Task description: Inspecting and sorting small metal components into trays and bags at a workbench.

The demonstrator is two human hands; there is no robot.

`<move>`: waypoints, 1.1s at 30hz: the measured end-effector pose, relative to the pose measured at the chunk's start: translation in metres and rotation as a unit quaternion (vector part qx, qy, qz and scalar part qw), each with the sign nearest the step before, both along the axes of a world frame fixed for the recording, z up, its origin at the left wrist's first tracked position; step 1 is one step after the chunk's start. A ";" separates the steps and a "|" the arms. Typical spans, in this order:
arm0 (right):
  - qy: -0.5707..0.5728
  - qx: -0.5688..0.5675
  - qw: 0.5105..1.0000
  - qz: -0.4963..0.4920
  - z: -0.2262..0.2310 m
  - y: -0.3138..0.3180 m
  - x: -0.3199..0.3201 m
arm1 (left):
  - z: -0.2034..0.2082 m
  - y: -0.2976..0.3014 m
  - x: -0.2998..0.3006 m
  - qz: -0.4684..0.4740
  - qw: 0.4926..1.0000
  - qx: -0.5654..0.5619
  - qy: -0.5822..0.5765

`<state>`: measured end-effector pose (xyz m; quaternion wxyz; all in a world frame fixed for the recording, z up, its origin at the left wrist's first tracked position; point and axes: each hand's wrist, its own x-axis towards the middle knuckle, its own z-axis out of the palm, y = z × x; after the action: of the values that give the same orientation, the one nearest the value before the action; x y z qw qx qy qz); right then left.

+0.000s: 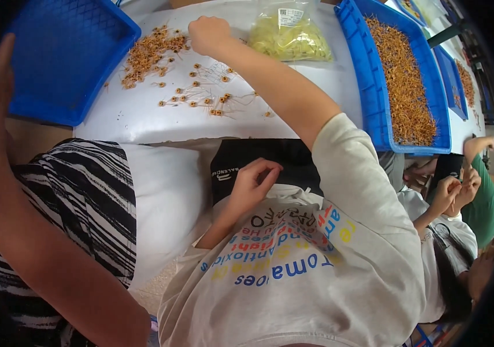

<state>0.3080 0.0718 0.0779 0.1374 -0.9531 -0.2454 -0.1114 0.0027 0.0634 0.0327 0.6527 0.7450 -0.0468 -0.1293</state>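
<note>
White worktop (322, 92): wire-leaded parts (148, 55) lie left of clear bag (293, 45); blue crate (376, 92), then white-shirted co-worker (440, 240), right of it. Right hand (209, 36) left of bag, left hand (254, 184) on near side; fingers curled, grip indeterminable.

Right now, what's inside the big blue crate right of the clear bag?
The blue crate holds heaped small orange-brown pieces; their top layer hides its floor and anything deeper.

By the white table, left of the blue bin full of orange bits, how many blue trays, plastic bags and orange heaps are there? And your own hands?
Blue tray: 1
Clear plastic bag: 1
Orange heap: 1
Own hands: 2 (left hand, right hand)
Total: 5
</note>
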 end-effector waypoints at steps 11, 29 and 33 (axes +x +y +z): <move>-0.036 -0.043 0.998 -0.021 0.009 -0.006 0.011 | -0.007 0.005 0.000 0.007 1.000 0.008 -0.002; 0.211 0.458 0.853 0.132 0.043 -0.164 -0.194 | 0.046 -0.006 0.013 0.109 0.967 -0.229 0.001; 0.193 0.492 0.836 0.149 0.033 -0.182 -0.219 | 0.055 -0.021 0.020 0.136 0.926 -0.350 0.041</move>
<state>0.0893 -0.1100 0.1109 0.6478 -0.7138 -0.2661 -0.0089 0.0225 0.0428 0.0874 0.8846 0.4625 0.0392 -0.0455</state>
